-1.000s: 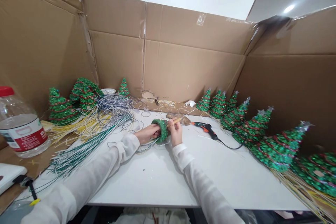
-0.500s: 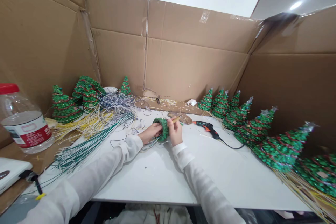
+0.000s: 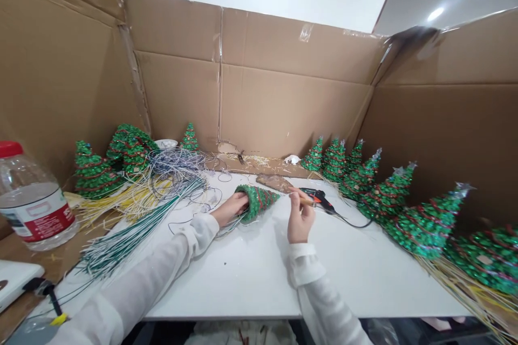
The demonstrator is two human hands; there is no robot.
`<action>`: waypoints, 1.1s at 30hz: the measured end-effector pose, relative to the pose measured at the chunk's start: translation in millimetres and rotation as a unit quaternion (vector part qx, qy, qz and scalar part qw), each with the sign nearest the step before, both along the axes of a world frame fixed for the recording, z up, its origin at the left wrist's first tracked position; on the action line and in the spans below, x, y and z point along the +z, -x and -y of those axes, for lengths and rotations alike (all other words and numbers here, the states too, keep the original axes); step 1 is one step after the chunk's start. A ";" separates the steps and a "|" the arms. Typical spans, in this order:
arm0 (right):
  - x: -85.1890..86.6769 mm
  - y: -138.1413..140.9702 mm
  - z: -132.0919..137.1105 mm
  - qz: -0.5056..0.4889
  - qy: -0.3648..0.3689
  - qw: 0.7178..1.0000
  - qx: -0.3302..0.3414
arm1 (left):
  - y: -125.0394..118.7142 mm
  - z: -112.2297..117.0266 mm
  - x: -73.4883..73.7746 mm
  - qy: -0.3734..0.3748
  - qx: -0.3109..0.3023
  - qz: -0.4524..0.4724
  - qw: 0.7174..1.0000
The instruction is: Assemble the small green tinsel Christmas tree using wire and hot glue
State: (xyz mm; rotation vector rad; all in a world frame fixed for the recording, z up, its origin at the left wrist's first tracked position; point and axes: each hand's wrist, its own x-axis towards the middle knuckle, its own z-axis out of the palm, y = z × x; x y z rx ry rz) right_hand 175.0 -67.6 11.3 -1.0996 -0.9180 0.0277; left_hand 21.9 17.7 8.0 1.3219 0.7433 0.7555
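My left hand (image 3: 231,208) grips the wide base of a green beaded tree cone (image 3: 257,201) that lies on its side on the white table (image 3: 251,269), tip pointing right. My right hand (image 3: 300,218) is apart from the cone, to its right, fingers pinched on a thin wooden stick (image 3: 304,199). A black and orange glue gun (image 3: 319,198) lies just beyond that hand, its cord trailing right.
Finished green beaded trees (image 3: 388,197) line the right side; more trees (image 3: 95,172) stand at the back left. Bundles of green, white and yellow wires (image 3: 137,210) spread over the left. A red-capped plastic jar (image 3: 30,199) stands far left. Cardboard walls (image 3: 283,102) enclose the table.
My right hand has drawn away from the cone to the right with the stick. The cone now shows its full length lying on the table, held only by my left hand.
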 end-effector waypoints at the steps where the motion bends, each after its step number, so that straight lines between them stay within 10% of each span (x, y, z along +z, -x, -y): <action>1: -1.0 1.0 -1.4 0.014 0.023 1.000 0.013 | -0.3 0.8 1.0 0.001 0.003 -0.001 1.000; 16: -3.0 0.3 -7.4 -0.075 0.075 0.977 0.184 | -0.7 9.7 -8.0 -0.027 0.080 0.027 0.996; 26: 3.2 -8.2 -11.2 -0.341 0.014 0.834 0.433 | -1.9 9.3 -12.9 -0.081 0.080 0.016 0.993; 33: 1.8 -8.6 -11.1 -0.386 0.005 0.792 0.474 | -1.7 13.4 -14.5 -0.165 0.027 0.003 0.986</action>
